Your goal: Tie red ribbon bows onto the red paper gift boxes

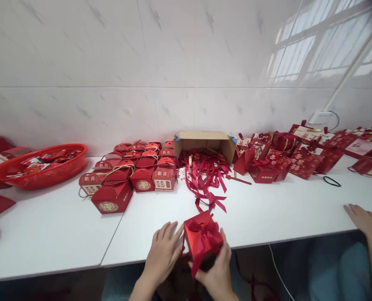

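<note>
A small shiny red gift box (201,238) with a red ribbon bow on top sits at the front edge of the white table (63,234). My right hand (218,267) grips it from below and from the right side. My left hand (163,251) rests against its left side, fingers stretched out and touching the box. A loose ribbon tail hangs down from the bow over the box front.
Several finished red boxes (132,175) stand in rows behind. An open cardboard box (204,144) spills red ribbons (206,177). A red basin (37,165) of sweets sits at the left, flat red boxes (298,159) at the right. Another person's hand (364,219) lies on the table's right edge.
</note>
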### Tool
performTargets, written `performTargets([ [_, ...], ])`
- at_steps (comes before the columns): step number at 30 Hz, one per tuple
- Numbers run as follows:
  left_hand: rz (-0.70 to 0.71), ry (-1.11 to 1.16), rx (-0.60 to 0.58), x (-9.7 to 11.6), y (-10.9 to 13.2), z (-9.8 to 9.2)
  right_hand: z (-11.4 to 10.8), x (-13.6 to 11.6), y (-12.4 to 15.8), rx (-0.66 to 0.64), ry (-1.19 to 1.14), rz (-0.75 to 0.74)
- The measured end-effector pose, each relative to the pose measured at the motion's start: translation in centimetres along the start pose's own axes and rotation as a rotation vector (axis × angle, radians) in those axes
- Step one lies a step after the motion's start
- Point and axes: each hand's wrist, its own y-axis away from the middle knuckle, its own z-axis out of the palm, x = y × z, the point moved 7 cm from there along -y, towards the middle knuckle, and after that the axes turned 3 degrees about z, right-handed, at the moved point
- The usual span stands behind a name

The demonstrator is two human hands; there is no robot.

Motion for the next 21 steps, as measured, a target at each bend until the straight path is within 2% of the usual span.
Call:
performTargets([
  [2, 0.032, -0.060, -0.023, 0.2, 0.0, 0.3, -3.0, 3.0, -2.7, 0.104, 0.122, 0.056],
  [5, 0.022, -0.056, -0.012, 0.0, 0.1, 0.3, -9.8, 8.5, -7.4, 0.358, 0.438, 0.273],
  [6, 0.018, -0.047, -0.007, -0.1, 0.1, 0.3, -11.7, 10.1, -8.7, 0.392, 0.529, 0.344],
  [8, 0.010, -0.035, 0.002, -0.3, 0.1, 0.3, -13.5, 12.7, -10.7, 0.314, 0.627, 0.420],
  [11, -0.009, -0.022, 0.012, -0.5, 0.0, 0.5, -14.2, 14.0, -11.2, 0.279, 0.682, 0.394],
  [16, -0.055, 0.015, 0.063, -0.9, 0.3, 0.7, -13.8, 13.0, -10.3, 0.408, 0.672, 0.274],
  [21, -0.235, 0.137, 0.250, -3.2, 0.7, -0.4, -14.1, 12.9, -10.3, 0.455, 0.653, 0.242],
])
